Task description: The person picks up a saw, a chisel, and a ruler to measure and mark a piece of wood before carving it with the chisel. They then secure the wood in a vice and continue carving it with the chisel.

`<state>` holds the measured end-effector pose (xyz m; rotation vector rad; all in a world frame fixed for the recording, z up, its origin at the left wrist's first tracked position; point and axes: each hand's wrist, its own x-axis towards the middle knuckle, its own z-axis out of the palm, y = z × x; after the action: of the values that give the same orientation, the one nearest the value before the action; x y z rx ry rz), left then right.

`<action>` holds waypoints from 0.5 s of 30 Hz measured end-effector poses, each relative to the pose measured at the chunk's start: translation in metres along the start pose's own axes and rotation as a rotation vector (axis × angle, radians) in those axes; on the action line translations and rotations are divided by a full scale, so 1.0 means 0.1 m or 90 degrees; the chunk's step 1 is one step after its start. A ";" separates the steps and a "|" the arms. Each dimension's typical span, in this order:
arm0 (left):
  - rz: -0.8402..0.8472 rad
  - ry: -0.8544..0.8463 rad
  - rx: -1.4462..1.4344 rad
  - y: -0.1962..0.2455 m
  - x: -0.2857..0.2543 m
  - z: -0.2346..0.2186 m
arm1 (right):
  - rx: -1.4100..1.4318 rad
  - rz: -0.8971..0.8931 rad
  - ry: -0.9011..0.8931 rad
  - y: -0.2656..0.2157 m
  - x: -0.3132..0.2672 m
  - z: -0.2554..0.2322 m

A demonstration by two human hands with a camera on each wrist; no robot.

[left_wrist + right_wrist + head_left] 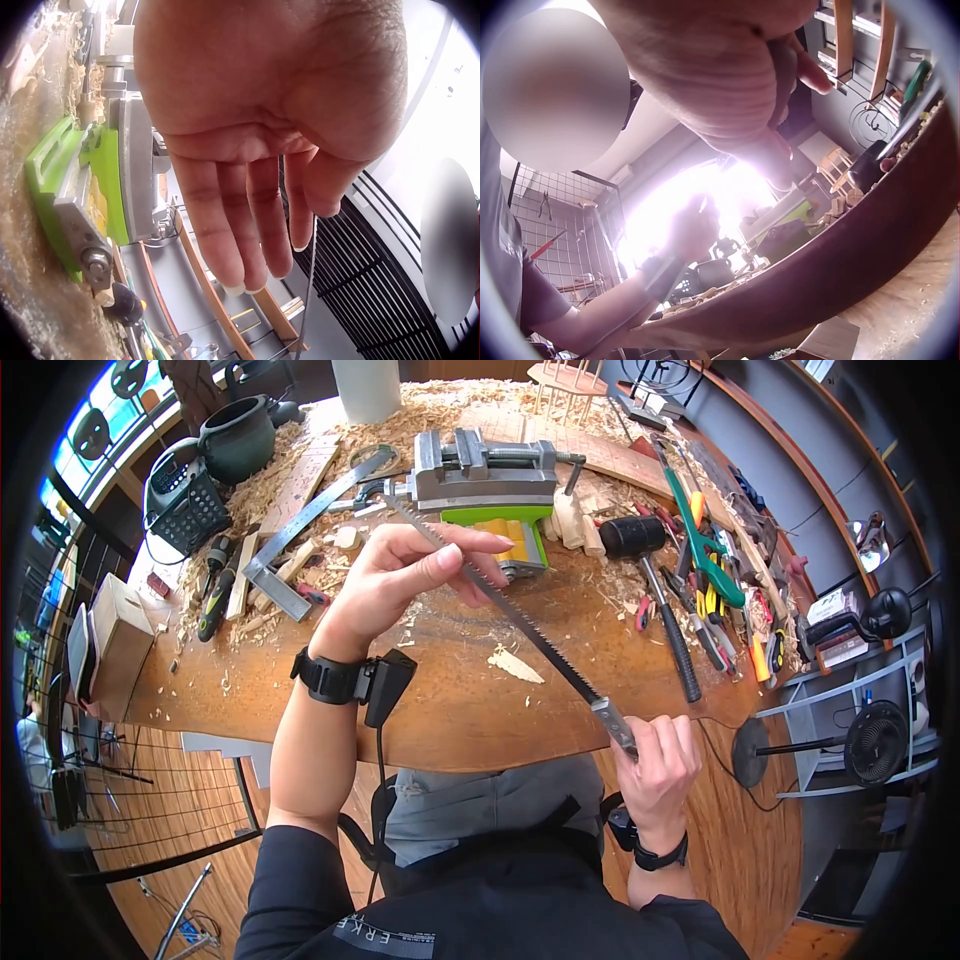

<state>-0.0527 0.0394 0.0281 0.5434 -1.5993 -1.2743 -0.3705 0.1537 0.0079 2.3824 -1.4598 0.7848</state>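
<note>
A long narrow saw blade [535, 635] with a toothed edge runs slantwise above the front of the workbench. My right hand [660, 765] grips its lower end at a grey metal fitting [613, 725]; any part inside the palm is hidden. Near the far end, my left hand [400, 575] pinches the blade, thumb over it and long fingers stretched out beneath. The left wrist view shows the palm and fingers [262, 217], with a thin strip of blade [309, 285] beyond the thumb. In the right wrist view, the right hand [712, 82] is at the top, its grip mostly hidden.
A metal vise [485, 470] on a green base [540, 540] stands behind the blade. A square [310, 515] lies left of it; a black mallet [635, 537] and several tools lie right. Shavings cover the workbench [450, 720]. A fan [878, 740] stands at the right.
</note>
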 end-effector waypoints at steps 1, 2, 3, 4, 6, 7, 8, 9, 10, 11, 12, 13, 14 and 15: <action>-0.003 0.000 0.008 0.01 0.00 0.00 | 0.002 0.000 -0.002 0.00 0.00 0.00; -0.003 -0.003 0.006 0.02 -0.01 0.00 | 0.000 0.003 -0.001 0.00 0.00 0.00; -0.010 0.008 0.001 0.03 -0.02 0.01 | 0.030 0.008 -0.007 0.00 0.00 0.00; -0.017 0.016 -0.006 0.03 -0.01 0.02 | 0.055 0.016 -0.011 0.01 -0.01 0.00; -0.028 0.042 0.014 0.07 -0.02 0.07 | 0.069 0.029 0.020 0.02 0.01 0.00; -0.003 0.023 0.014 0.06 0.00 0.05 | 0.092 0.033 0.050 0.04 0.01 -0.02; 0.023 0.005 0.011 0.02 0.02 0.04 | 0.067 0.051 0.049 0.07 0.01 -0.03; 0.033 0.013 0.013 -0.02 0.01 0.01 | 0.085 0.094 0.097 0.11 0.00 -0.05; 0.043 0.021 0.017 -0.05 0.00 -0.01 | 0.102 0.135 0.149 0.17 0.00 -0.08; 0.034 0.031 0.022 -0.05 0.00 -0.02 | 0.101 0.168 0.183 0.24 0.01 -0.13; 0.024 0.042 0.028 -0.04 -0.01 -0.02 | 0.079 0.182 0.187 0.33 0.01 -0.18; 0.028 0.064 0.048 -0.04 -0.01 0.00 | 0.072 0.242 0.246 0.42 0.02 -0.22; 0.027 0.080 0.056 -0.03 0.00 0.02 | 0.065 0.300 0.306 0.51 0.03 -0.26; 0.010 0.106 0.098 -0.03 0.00 0.02 | 0.045 0.344 0.345 0.64 0.02 -0.29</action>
<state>-0.0556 0.0390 0.0254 0.7128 -1.5662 -1.0718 -0.4355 0.1354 0.0278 1.6069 -1.8363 1.4778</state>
